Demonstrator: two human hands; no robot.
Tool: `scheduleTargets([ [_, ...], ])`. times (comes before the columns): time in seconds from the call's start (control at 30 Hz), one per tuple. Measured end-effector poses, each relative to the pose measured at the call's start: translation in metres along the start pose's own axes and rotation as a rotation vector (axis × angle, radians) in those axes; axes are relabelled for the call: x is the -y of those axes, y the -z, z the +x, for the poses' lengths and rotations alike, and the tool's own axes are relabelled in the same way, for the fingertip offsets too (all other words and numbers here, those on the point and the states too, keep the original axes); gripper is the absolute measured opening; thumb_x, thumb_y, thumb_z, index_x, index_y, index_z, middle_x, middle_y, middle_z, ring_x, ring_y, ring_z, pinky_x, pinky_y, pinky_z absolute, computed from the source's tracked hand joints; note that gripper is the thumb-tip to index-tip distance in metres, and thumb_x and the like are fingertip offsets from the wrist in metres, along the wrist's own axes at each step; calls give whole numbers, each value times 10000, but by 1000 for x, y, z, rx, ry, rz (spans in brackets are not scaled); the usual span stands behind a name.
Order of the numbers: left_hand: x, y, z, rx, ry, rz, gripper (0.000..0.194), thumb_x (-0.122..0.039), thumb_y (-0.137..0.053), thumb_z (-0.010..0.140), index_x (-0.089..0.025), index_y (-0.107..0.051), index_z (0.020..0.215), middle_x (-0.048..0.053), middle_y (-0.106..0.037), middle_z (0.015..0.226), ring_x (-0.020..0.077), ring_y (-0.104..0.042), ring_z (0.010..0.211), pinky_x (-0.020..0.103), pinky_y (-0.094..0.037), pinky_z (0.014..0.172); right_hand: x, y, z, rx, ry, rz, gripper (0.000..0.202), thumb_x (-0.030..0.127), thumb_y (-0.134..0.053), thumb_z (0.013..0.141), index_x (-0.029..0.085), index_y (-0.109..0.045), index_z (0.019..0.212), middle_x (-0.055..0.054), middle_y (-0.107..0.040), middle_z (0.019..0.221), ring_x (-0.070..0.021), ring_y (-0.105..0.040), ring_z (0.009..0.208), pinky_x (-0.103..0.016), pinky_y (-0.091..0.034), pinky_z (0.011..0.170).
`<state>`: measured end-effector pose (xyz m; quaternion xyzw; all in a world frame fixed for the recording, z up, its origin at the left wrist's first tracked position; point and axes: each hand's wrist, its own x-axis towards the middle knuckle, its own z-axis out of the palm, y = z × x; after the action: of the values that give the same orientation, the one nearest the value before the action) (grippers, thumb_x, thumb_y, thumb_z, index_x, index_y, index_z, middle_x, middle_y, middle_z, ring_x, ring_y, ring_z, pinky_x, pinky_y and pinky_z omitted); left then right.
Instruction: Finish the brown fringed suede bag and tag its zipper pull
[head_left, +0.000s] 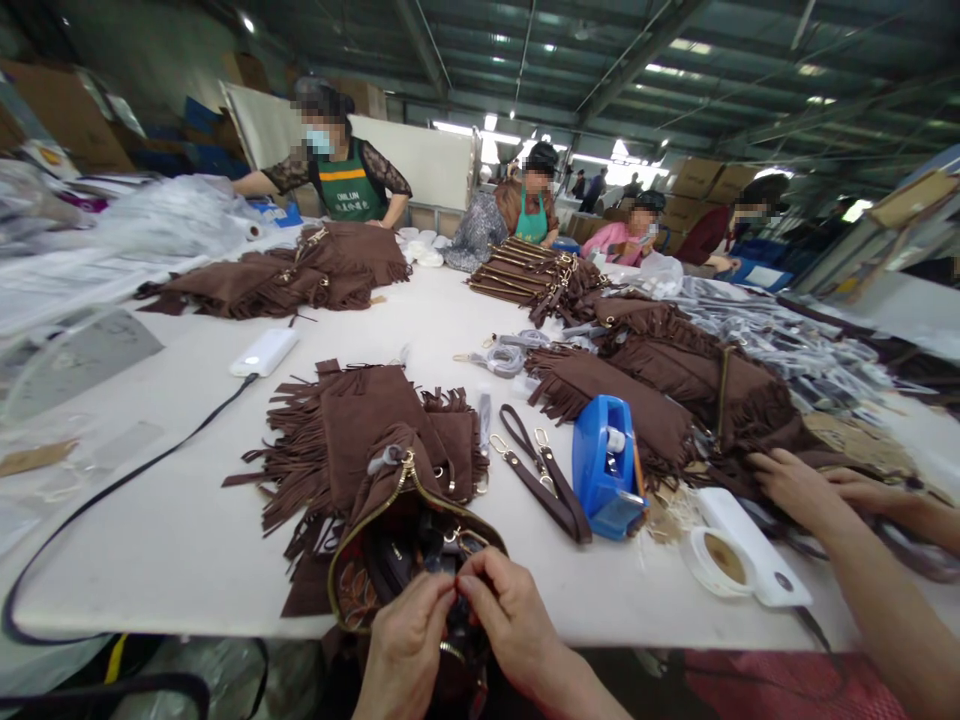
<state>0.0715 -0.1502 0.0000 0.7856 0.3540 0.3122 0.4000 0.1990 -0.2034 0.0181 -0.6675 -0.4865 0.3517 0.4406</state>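
A brown fringed handbag (pixel 375 410) lies at the table's front edge, its brass-zipped mouth gaping toward me. Over that opening my left hand (pixel 409 630) and my right hand (pixel 514 610) meet, thumbs and fingertips pinched together. What sits between the fingertips is too small to make out. Inside the bag are dark items and a gold metal clasp (pixel 472 540), close above my right fingers; their exact kind is partly hidden. Brown wrist straps (pixel 544 480) with gold clips rest to the right of the bag.
A blue tape dispenser (pixel 604 470) stands right of the straps. Farther right are a tape roll (pixel 720 562), a white device (pixel 750 545) and a co-worker's hands (pixel 806 490) on brown bags. Another white device (pixel 264 350) trails a black cord. Bag piles (pixel 277 275) lie behind; several co-workers stand beyond.
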Motion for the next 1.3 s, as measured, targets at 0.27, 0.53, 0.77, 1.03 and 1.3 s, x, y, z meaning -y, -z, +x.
scheduleTargets([
  [0.27,0,-1,2,66,131,20,196,-312,-418,857,-235,-591,805,-13,-631,708,105,-584,583,163,-468,551,-7,-11,-1,-88,115,-106,178,272,-322,868,198,-421,739,-33,-527,679,-151,-499,627,-258,-375,578],
  [0.53,2,0,1,92,140,-40,184,-312,-421,857,-247,-593,872,-18,-645,769,90,-572,555,154,-466,533,-11,-10,0,-115,53,9,199,334,-354,850,187,-440,746,-16,-497,670,-141,-471,614,-255,-373,573],
  [0.77,6,-3,1,17,24,82,208,-284,-402,863,-225,-598,823,-6,-625,673,107,-598,577,159,-478,537,-12,-6,7,9,-196,382,255,416,-492,755,182,-462,656,76,-389,464,-74,-347,413,-205,-277,437],
  [1.03,15,-10,-1,-4,-56,166,199,-226,-392,862,-224,-585,817,-7,-635,701,106,-618,632,160,-477,579,-11,-5,10,-4,-256,427,262,412,-528,695,181,-465,586,77,-397,422,-61,-334,387,-198,-258,417],
  [1.3,19,-11,1,-10,-99,205,197,-197,-386,860,-218,-578,824,-10,-639,699,100,-625,629,158,-479,577,-20,-9,10,0,-259,431,234,374,-517,701,178,-466,584,81,-388,421,-57,-324,379,-194,-249,407],
])
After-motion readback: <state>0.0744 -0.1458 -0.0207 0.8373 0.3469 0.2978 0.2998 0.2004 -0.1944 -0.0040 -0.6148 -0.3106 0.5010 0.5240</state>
